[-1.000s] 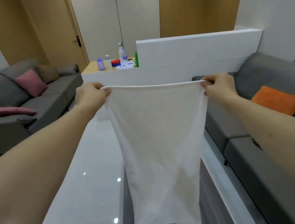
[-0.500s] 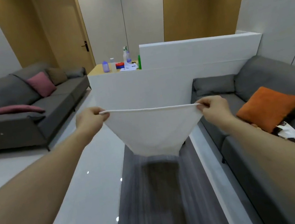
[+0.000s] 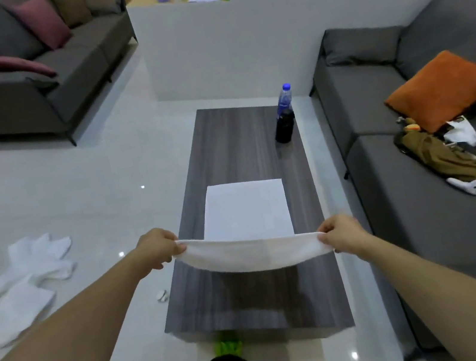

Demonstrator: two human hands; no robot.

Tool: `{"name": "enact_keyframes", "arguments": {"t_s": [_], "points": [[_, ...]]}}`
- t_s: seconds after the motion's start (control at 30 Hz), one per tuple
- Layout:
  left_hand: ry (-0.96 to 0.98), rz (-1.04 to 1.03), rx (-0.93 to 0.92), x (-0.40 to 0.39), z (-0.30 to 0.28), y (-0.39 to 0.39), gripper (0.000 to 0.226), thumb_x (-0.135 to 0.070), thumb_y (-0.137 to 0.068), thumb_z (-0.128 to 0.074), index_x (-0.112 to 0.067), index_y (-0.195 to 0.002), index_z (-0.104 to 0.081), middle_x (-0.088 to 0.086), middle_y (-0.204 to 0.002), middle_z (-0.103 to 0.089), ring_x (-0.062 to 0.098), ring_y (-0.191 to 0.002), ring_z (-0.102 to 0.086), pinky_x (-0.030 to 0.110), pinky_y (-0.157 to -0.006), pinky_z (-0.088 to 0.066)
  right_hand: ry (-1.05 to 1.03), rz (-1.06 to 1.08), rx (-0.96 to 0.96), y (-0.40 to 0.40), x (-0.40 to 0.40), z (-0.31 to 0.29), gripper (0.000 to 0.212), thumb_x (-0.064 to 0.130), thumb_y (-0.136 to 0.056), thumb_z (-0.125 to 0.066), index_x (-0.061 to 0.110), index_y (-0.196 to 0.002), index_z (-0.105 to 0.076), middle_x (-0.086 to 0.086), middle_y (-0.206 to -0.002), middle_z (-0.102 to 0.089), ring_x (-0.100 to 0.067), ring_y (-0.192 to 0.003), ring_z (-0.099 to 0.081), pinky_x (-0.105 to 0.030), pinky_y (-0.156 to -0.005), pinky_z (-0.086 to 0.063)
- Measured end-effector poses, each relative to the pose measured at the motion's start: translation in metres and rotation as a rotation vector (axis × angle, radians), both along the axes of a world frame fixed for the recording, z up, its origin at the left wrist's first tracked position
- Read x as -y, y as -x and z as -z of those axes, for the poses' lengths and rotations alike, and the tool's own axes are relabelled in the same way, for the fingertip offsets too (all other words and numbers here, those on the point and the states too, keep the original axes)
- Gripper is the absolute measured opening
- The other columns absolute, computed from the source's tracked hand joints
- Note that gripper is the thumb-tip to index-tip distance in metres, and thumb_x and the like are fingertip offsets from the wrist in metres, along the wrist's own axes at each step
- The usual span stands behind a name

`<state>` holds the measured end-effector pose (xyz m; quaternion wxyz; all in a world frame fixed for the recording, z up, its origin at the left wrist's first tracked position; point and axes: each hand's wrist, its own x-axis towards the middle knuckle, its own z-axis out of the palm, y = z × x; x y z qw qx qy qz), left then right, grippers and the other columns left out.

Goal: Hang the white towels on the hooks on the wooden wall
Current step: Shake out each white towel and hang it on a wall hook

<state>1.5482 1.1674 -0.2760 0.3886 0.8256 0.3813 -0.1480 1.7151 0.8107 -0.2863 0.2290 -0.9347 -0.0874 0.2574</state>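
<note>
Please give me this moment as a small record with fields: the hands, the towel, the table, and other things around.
left hand: grips the towel's left end
right hand: grips the towel's right end
white towel: far part lies flat on the table, near edge lifted between the hands
coffee table: dark wood grain
bottle: upright, blue cap, far right of table
floor, left: more white towels in a heap
right sofa: orange cushion

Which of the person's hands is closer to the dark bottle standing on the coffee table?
Right. The right hand sits almost straight below the bottle in the picture; the left hand is farther off, across the towel.
</note>
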Motion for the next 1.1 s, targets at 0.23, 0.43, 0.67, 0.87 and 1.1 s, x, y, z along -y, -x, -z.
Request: {"name": "enact_keyframes", "arguments": {"t_s": [0.23,0.43,0.67,0.87,1.1], "points": [[-0.004,0.025,-0.094,-0.003,0.039,-0.022,0.015,-0.023,-0.091,-0.066,-0.009,-0.098,-0.067,0.010,-0.095,-0.067,0.025,-0.087,-0.065,0.037,-0.075,-0.057,0.067,-0.014,-0.083,-0.019,-0.001,0.041,0.016,0.020,-0.089,-0.068,0.023,-0.073,-0.070,0.002,-0.079,-0.069,-0.014,-0.074,-0.067,-0.032,-0.069,-0.061],[-0.014,0.035,-0.111,-0.031,0.064,-0.092,0.019,-0.020,-0.086,-0.064,-0.003,-0.088,-0.070,0.015,-0.087,-0.067,0.026,-0.075,-0.062,0.033,-0.062,-0.053,0.082,0.074,-0.085,-0.076,-0.035,0.064,0.020,0.015,-0.089,-0.066,0.021,-0.070,-0.068,0.000,-0.075,-0.067,-0.017,-0.071,-0.066,-0.028,-0.058,-0.055],[-0.101,0.039,-0.084,-0.077,0.107,-0.199,0.018,-0.027,-0.084,-0.060,-0.012,-0.089,-0.070,0.011,-0.090,-0.069,0.030,-0.084,-0.065,0.036,-0.074,-0.056,0.057,0.232,0.009,-0.183,-0.096,0.092,0.016,0.015,-0.090,-0.064,0.010,-0.100,-0.075,-0.013,-0.104,-0.072,-0.031,-0.097,-0.065,-0.033,-0.081,-0.053],[-0.050,0.026,-0.117,-0.082,0.170,-0.229,0.040,-0.031,-0.087,-0.064,-0.014,-0.123,-0.062,0.009,-0.117,-0.066,0.031,-0.108,-0.059,0.035,-0.089,-0.049,0.055,0.302,-0.017,-0.206,-0.119,0.146,0.037,0.023,-0.092,-0.063,0.012,-0.127,-0.064,-0.011,-0.123,-0.067,-0.032,-0.112,-0.062,-0.037,-0.094,-0.051],[0.125,-0.013,-0.414,-0.036,0.280,-0.127,0.052,-0.035,-0.092,-0.063,-0.008,-0.135,-0.052,0.014,-0.131,-0.059,0.033,-0.119,-0.055,0.037,-0.097,-0.045,0.247,0.341,-0.437,-0.102,-0.063,0.262,0.046,0.029,-0.094,-0.063,0.010,-0.135,-0.058,-0.010,-0.136,-0.060,-0.030,-0.124,-0.056,-0.034,-0.105,-0.044]]}}
